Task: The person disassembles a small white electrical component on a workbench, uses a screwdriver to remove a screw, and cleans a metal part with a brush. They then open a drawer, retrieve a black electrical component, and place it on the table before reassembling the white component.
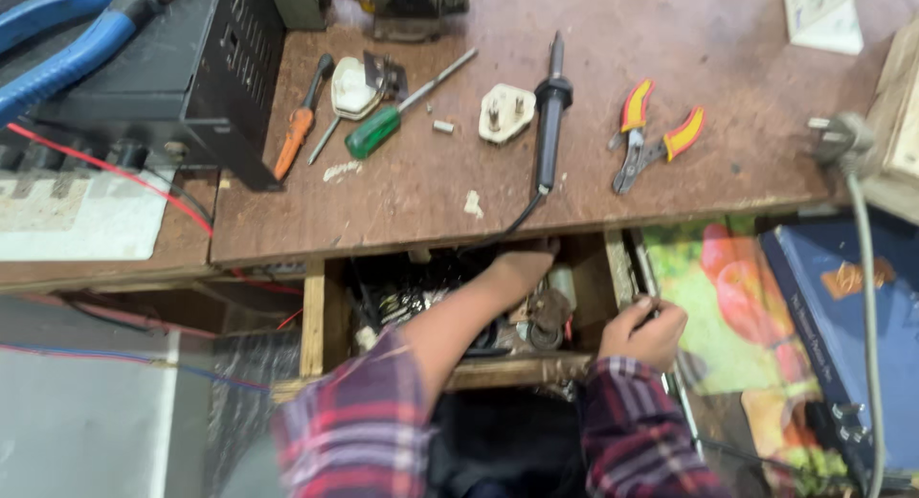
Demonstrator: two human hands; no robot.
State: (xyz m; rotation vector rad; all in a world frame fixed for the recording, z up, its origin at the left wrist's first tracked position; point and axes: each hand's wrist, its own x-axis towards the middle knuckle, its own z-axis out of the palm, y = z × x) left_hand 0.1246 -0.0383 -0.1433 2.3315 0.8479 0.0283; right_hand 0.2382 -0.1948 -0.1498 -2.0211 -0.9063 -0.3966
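An open wooden drawer (316, 316) under the worn brown workbench (728, 124), at lower centre of the frame, is seen crammed with tangled black cables and small metal parts (546, 316). The left hand (525, 263) is reached deep into the drawer's back, its fingers hidden beneath the bench edge, so its grip cannot be told. The right hand (643, 333) is closed around the drawer's right side rail (620, 268). Above, on the bench, a black soldering iron (549, 115), a white three-pin plug (505, 112), red-and-yellow pliers (651, 134) and a green-handled screwdriver (383, 124) are laid out.
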